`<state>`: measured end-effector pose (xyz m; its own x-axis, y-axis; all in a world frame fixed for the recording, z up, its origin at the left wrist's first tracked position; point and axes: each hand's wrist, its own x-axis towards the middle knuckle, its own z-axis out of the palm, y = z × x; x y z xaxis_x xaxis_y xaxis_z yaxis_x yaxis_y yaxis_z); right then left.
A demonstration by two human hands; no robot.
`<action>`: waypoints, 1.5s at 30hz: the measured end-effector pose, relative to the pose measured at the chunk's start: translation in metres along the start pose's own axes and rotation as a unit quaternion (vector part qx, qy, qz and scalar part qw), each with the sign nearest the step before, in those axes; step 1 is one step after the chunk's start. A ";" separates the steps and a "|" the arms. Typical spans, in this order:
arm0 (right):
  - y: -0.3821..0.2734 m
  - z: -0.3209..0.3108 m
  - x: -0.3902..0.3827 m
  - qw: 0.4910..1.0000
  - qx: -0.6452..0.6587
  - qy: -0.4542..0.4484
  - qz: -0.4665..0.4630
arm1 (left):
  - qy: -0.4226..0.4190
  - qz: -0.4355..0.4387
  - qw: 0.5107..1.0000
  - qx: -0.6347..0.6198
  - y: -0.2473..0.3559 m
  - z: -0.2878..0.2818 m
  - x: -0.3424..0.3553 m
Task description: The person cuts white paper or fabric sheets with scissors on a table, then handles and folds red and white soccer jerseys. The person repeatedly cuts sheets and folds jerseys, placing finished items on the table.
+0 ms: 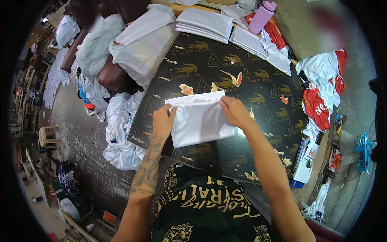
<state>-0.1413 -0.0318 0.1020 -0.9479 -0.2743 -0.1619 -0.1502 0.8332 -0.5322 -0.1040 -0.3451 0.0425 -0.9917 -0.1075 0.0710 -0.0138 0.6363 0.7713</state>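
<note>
A folded piece of white cloth (201, 121) lies on the black patterned tabletop (258, 80) in front of me. My left hand (163, 119) grips its upper left corner, thumb on top and the other fingers mostly out of sight. At the upper right corner, my right hand (234, 109) pinches the cloth between thumb and fingers. The far edge shows a folded-over strip between my two hands. Both forearms reach in from the lower edge.
Stacks of folded white cloth (204, 23) line the table's far edge, beside a pink bottle (262, 17). Stuffed plastic bags (139, 56) stand at the far left. Red and white garments (316, 107) hang along the right side. A plastic chair (49, 137) is off to the left.
</note>
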 end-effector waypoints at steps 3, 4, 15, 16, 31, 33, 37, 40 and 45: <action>0.010 0.047 0.012 0.947 -0.004 0.318 0.038 | 0.080 -0.012 0.994 0.074 -0.009 0.021 0.010; 0.013 0.059 0.005 0.943 0.036 0.280 0.178 | 0.115 -0.011 0.982 0.150 -0.008 0.024 -0.004; 0.023 -0.053 0.194 0.913 0.001 0.403 0.062 | 0.061 0.162 0.980 -0.103 0.051 0.028 0.248; 0.024 -0.083 0.237 0.900 0.016 0.423 0.099 | 0.098 0.198 0.973 -0.059 0.066 0.024 0.310; 0.140 -0.027 0.266 0.875 0.070 0.447 0.170 | 0.250 0.108 0.958 0.089 0.005 0.108 0.338; 0.159 -0.018 0.178 0.868 -0.008 0.460 0.189 | 0.143 0.066 0.987 0.043 0.022 0.114 0.234; 0.197 -0.032 0.023 0.825 -0.008 0.432 0.365 | -0.057 0.068 0.996 0.014 0.081 0.148 0.102; 0.234 -0.069 -0.039 0.803 -0.020 0.486 0.343 | -0.128 0.174 0.976 0.011 0.125 0.198 0.079; 0.294 -0.149 -0.067 0.794 0.027 0.538 0.284 | -0.213 0.257 0.937 0.104 0.180 0.294 0.069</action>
<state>-0.1634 0.3028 0.0805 -0.5548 0.7299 0.3992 0.3713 0.6467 -0.6663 -0.2126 -0.0133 0.0005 -0.8350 0.5400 0.1057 0.4982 0.6605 0.5617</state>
